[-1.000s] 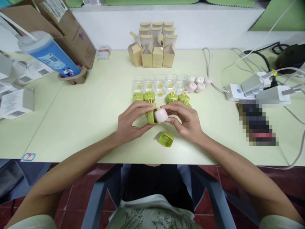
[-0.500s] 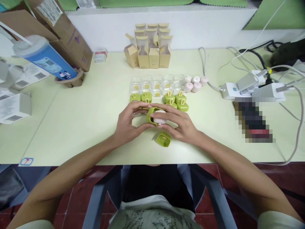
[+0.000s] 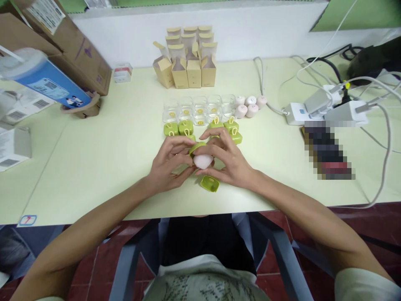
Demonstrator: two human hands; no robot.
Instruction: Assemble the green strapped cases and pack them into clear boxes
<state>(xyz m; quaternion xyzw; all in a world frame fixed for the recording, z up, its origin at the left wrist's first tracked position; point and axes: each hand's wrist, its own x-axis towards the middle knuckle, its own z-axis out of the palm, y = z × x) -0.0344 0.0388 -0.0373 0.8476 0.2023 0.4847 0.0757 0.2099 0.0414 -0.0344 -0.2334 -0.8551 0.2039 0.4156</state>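
My left hand (image 3: 169,165) is closed around a small lime-green case (image 3: 196,148), tilted and partly covered by the fingers. My right hand (image 3: 230,159) grips a smooth, pale pink rounded piece (image 3: 203,161) at the front of the case; my left fingertips touch it too. On the table just below the hands lies a loose green lid (image 3: 209,184), hollow side up. Beyond the hands stand several green cases with pale loops (image 3: 186,127), and more of them (image 3: 232,123) on the right, some hidden behind my fingers.
Several clear plastic containers (image 3: 200,109) stand in rows behind the green cases, with pink and white rounded pieces (image 3: 251,110) beside them. Open kraft boxes (image 3: 194,74) are at the back. A power strip (image 3: 300,113) and cables lie right; a blue cylinder (image 3: 53,85) leans left.
The pink piece, earlier partly inside the green case, now shows more fully in front of it, turned. The right index finger has lifted. The whole view has shifted slightly.
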